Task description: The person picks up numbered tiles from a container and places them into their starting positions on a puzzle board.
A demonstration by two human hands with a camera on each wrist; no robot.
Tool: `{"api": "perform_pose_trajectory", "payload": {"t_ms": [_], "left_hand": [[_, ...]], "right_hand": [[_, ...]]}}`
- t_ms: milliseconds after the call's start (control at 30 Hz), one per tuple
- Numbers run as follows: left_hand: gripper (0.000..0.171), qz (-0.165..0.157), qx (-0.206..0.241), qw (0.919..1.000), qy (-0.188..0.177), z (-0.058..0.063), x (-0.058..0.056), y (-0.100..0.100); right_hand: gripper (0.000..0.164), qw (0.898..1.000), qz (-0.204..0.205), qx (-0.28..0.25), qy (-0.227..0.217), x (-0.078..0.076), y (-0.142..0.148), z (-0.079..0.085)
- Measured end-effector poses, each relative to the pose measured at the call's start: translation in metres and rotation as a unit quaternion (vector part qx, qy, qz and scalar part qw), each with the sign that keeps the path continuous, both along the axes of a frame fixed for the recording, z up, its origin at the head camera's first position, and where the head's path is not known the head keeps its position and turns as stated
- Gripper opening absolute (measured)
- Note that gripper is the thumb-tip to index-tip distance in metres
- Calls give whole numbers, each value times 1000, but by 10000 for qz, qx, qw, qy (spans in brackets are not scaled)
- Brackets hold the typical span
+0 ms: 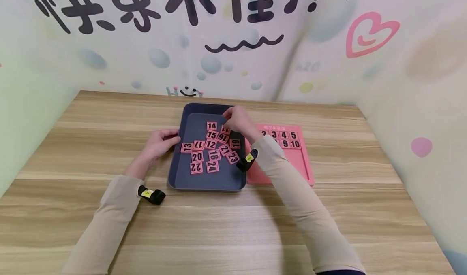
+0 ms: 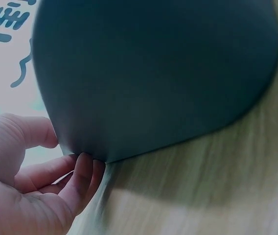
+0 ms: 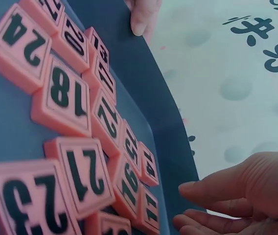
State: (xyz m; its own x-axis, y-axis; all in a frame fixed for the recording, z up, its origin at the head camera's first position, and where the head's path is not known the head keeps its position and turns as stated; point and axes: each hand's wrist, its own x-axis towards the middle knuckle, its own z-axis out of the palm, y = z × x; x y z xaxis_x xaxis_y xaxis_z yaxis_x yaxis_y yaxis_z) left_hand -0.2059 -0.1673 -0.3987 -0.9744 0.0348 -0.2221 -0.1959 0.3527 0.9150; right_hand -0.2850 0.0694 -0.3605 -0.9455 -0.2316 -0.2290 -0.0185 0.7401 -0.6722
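My left hand [image 1: 157, 146] holds the left rim of a dark blue-grey tray [image 1: 219, 182]. In the left wrist view its thumb lies at the rim and its fingers press the outer wall. Several pink number tiles lie loosely in the tray at mixed angles, among them the 14 tile [image 1: 211, 125] and the 24 tile [image 3: 21, 41]. Over the tray's far right corner is my right hand [image 1: 240, 121], near the 11 tile [image 3: 149, 211]. Its thumb and fingers are apart in the right wrist view, with nothing visible between them.
Right of the tray, a pink number board [image 1: 297, 161] lies partly behind the right forearm. Its upper rows hold tiles, including the 5 tile [image 1: 293, 135] and 10 tile [image 1: 295, 144]. A printed wall covering [image 1: 146, 72] stands behind the wooden table [image 1: 91, 153].
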Motion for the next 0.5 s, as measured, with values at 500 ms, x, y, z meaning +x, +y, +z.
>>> {"api": "perform_pose_trajectory", "payload": {"t_ms": [500], "left_hand": [[43,40,53,10000,-36,-1,0,0]], "right_hand": [[32,9975,353,606,-108,-3,-7,-13]]}}
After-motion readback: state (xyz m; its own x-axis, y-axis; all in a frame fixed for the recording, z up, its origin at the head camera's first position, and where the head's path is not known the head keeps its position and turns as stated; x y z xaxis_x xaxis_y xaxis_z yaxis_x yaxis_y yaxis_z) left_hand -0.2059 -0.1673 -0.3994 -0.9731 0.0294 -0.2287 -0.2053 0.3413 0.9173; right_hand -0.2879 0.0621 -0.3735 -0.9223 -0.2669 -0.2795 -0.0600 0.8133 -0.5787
